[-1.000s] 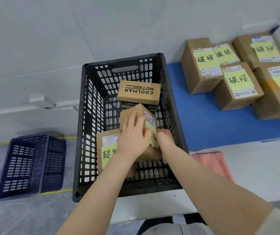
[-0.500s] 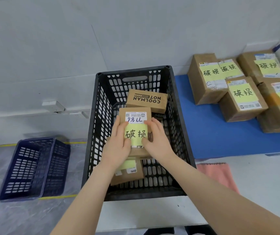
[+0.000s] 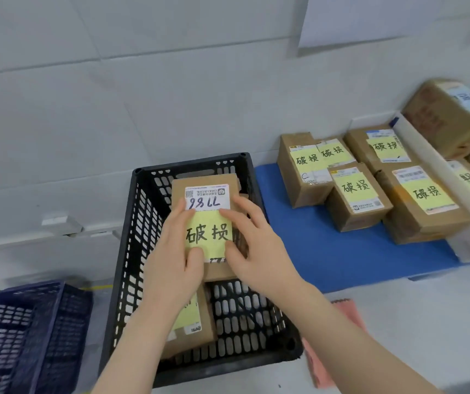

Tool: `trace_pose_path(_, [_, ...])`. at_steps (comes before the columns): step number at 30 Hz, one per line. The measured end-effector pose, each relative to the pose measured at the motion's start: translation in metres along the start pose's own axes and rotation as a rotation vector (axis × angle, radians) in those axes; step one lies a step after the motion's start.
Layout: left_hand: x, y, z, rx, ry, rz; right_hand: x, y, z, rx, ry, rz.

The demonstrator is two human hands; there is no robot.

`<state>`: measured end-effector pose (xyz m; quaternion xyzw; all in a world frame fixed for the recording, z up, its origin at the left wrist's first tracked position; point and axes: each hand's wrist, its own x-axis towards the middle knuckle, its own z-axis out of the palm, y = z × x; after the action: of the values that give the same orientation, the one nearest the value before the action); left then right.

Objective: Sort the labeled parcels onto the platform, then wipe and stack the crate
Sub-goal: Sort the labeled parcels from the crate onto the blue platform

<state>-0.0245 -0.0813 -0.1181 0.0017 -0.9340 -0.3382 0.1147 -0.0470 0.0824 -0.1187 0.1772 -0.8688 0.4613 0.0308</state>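
Over the black crate [image 3: 131,251], a brown parcel [image 3: 208,194] sits between the two grips, its labelled face up with a yellow note and a white sticker. The left grip [image 3: 171,260] clasps the parcel's left edge, thumb on the note; the right grip [image 3: 256,251] holds the right edge, thumb at the note's lower corner. A second parcel [image 3: 197,322] lies on the crate floor under the left wrist. Just right of the crate, the blue platform [image 3: 327,251] carries stacked parcels [image 3: 356,200] with similar yellow notes. A pink cloth [image 3: 344,311] lies on the tabletop [image 3: 427,322] by the crate's near corner.
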Motion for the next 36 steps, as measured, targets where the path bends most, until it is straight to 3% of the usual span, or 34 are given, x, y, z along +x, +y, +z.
trace_pose_path(14, [0.009,0.162,0.092,-0.042,0.057,0.157,-0.038,0.065,-0.178,-0.020,0.116,-0.015])
trace_pose_path(23, [0.005,0.271,0.204,-0.067,0.065,0.078,-0.065,0.161,-0.295,-0.042,0.067,-0.011])
trace_pose_path(30, [0.007,0.284,0.227,-0.010,0.036,0.024,-0.065,0.188,-0.306,0.048,0.002,0.017])
trace_pose_path(36, [-0.020,0.241,0.212,-0.009,0.091,-0.085,-0.063,0.181,-0.262,0.079,-0.131,-0.035])
